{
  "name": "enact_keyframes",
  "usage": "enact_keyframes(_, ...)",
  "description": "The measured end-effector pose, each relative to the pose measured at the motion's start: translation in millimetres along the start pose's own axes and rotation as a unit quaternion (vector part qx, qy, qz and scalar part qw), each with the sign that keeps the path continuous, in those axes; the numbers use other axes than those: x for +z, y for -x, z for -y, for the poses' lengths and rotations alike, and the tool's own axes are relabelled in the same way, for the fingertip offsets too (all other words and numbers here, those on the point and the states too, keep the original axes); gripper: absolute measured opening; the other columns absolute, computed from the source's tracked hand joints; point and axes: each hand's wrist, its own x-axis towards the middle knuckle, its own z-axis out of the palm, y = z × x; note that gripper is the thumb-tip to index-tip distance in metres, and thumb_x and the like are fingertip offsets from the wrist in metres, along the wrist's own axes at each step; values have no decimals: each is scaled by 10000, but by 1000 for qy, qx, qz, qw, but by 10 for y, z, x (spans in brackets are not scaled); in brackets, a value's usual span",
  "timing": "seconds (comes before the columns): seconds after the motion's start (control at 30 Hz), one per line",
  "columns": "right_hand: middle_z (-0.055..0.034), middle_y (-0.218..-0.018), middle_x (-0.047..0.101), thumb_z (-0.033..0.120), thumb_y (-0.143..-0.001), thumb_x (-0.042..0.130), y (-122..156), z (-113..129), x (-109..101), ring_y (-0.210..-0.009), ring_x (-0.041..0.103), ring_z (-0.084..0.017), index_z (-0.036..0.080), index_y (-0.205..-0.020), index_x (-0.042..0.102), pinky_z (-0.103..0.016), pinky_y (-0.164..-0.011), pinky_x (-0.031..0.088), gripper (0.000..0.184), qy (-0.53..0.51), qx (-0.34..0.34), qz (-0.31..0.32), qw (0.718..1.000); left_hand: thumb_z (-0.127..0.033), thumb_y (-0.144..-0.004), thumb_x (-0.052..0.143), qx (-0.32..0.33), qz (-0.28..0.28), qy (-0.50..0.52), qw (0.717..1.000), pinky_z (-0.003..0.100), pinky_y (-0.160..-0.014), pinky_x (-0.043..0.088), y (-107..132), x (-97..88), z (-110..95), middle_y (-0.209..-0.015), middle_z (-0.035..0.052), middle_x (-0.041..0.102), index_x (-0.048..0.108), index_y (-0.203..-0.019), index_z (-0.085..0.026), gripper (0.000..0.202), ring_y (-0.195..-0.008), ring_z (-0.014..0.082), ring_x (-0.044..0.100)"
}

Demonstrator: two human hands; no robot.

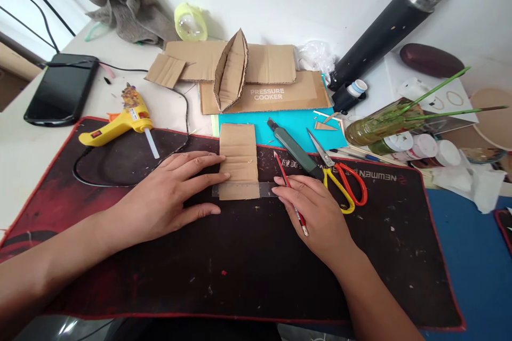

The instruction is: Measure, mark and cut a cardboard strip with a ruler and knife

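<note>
While our left hand [170,194] lies spread, our right hand [320,213] holds a pencil [285,175]

We find the cardboard strip [239,144] mostly on the dark mat [248,261], between both hands, a clear ruler [266,190] crossing its near end. Two left fingertips touch the strip's left edge. Our right fingers close round the red pencil, tips at the ruler's right end; whether they pinch the ruler we cannot tell. Just beyond that hand lie a cutter [294,149] and scissors [328,162].
</note>
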Motion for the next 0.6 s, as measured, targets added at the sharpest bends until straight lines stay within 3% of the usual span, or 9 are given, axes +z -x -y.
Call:
enact_keyframes(0.13,-66,-1308,855,14,-1043,649,18,-18,-22,-1192,767,-284,221,-1245,740,-475,-1025,634,304,0,3,4,1000,-479,-1104,650,-24,-24,4,999,520,-1159,542,-20,27,-64,-1552,112,665,669,-1458,-285,404,-1413,325,641)
enact_keyframes(0.33,-81,-1311,849,36,-1047,657,4,5,-35,-1215,758,-290,215,-1252,729,-485,-1045,630,281,-6,3,8,1000,-341,-1084,677,-4,-47,-39,998,547,-1134,567,0,105,-122,-1559,124,668,751,-1316,-281,251,-1424,357,647)
enact_keyframes(0.47,-99,-1279,852,139,-1075,690,-50,50,-24,-1214,762,-304,213,-1259,728,-510,-1044,640,202,-7,1,10,1000,-318,-1076,689,1,-58,-50,997,542,-1140,576,18,132,-136,-1551,125,686,756,-1306,-267,246,-1443,360,644)
enact_keyframes(0.6,-87,-1272,857,116,-1080,675,-92,75,9,-1200,776,-287,232,-1269,734,-498,-1040,651,229,-12,-7,12,1000,-341,-1082,686,-12,-46,-5,999,516,-1199,555,-4,100,-111,-1520,102,716,737,-1328,-257,264,-1467,327,635)
